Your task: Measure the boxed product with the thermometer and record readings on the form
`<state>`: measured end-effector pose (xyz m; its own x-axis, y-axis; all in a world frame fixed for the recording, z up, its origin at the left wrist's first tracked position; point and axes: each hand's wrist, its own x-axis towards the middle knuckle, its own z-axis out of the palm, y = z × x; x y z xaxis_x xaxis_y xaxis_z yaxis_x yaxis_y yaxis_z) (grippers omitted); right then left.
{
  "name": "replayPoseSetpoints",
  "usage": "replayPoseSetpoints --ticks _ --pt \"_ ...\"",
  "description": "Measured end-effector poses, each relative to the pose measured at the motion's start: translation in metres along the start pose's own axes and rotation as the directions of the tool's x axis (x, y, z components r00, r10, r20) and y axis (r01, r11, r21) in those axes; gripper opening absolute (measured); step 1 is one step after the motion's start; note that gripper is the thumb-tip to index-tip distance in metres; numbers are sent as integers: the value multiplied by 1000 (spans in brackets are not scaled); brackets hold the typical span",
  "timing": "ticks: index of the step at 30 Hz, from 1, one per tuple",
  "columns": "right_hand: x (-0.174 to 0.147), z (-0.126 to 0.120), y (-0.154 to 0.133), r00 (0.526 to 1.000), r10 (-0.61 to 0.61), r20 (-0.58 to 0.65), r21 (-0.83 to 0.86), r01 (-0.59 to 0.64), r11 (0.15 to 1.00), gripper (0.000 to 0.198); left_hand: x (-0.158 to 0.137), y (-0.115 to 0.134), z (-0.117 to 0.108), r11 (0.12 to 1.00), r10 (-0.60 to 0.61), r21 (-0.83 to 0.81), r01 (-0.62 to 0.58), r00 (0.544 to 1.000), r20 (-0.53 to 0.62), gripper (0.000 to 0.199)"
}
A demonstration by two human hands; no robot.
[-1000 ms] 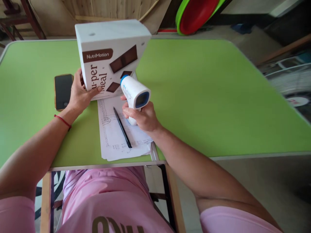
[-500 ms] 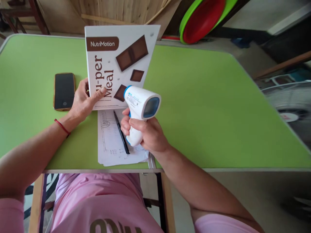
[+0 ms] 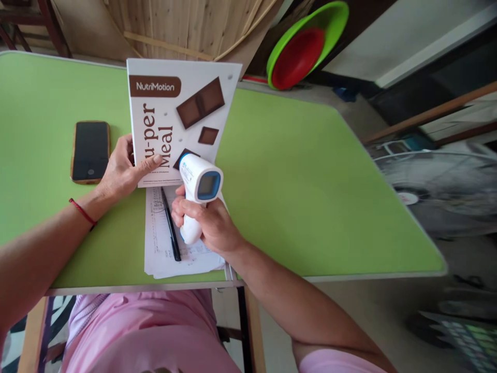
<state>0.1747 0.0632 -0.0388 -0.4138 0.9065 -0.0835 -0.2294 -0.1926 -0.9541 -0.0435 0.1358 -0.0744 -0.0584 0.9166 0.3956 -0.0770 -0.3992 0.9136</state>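
My left hand (image 3: 126, 168) grips the lower left edge of a white box (image 3: 155, 116) printed with "NutriMotion" and chocolate pieces, its thumb across the front. The box stands raised, its face toward me. In my right hand (image 3: 212, 223) is a white and blue infrared thermometer (image 3: 196, 181), held by its handle. Its front end points at the box's lower right part, and its screen faces me. Whether the two touch I cannot tell. Below the box lie paper sheets (image 3: 159, 261) with a black pen (image 3: 171, 225) on top.
A phone in a brown case (image 3: 90, 152) lies left of my left hand on the green table (image 3: 303, 197). Beyond the far edge stand a green basin (image 3: 334, 23) and a red basin (image 3: 297, 59). A fan (image 3: 446, 181) is past the table's right side.
The camera view has shifted, so most things appear further left and lower. The thermometer has turned a little, its screen facing me more squarely. Both hands keep their holds.
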Motion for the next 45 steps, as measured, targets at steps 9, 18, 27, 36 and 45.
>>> replayPoseSetpoints --ticks 9,18,27,36,45 --pt "2 2 -1 998 51 -35 44 -50 998 34 2 4 2 1000 -22 13 22 999 30 65" --pt "0 -3 3 1000 -2 -19 -45 1 999 26 4 17 3 998 -56 9 56 996 68 58" --pt "3 -4 6 1000 -8 -18 -35 7 999 24 5 18 0 998 -22 55 17 995 94 62" --pt "2 -1 4 999 -25 -22 -33 24 999 24 6 31 4 990 -38 141 17 987 153 64" --pt "1 -4 7 999 -23 36 -19 24 1000 33 7 34 4 969 8 241 -61 976 216 58"
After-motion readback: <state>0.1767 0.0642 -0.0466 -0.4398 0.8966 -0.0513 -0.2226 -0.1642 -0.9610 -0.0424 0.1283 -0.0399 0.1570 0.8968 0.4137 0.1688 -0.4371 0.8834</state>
